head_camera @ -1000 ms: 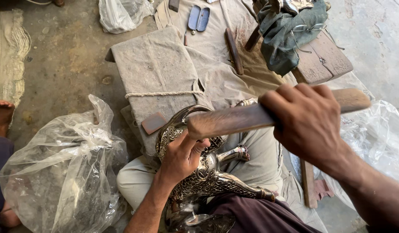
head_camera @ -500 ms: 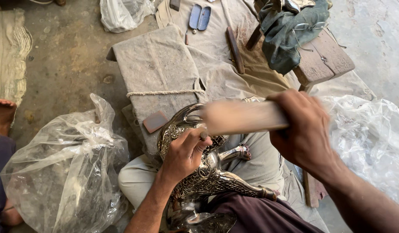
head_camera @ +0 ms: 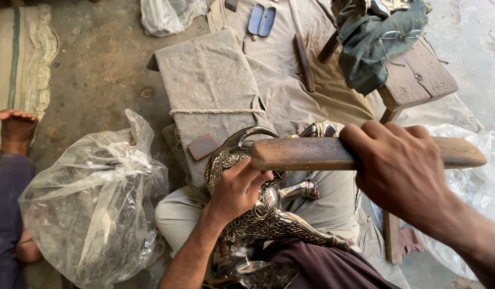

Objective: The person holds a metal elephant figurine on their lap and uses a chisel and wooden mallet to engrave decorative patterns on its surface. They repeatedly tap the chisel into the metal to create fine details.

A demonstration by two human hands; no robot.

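- Ornate silver metal vessel (head_camera: pixel 258 214), engraved, with curved handle and spout, lying tilted across the lap.
- Brown wooden stick (head_camera: pixel 312 153), held level just above it.

The left hand (head_camera: pixel 239 190) covers the middle of the ornate metal piece (head_camera: pixel 269 214), so the part under its palm cannot be read. The piece's lower end runs behind the dark maroon cloth (head_camera: pixel 322 267) and off the bottom edge. The wooden stick (head_camera: pixel 306 153) is hidden where the right hand (head_camera: pixel 400 168) wraps it, and the stick crosses in front of the piece's curved top. The right forearm leaves the frame at the lower right. Another person's bare foot (head_camera: pixel 17 128) is cut off at the left edge. What lies inside the crumpled clear plastic bag (head_camera: pixel 92 203) cannot be told. The two small blue oblong items (head_camera: pixel 261 20) at the top are too small to identify.
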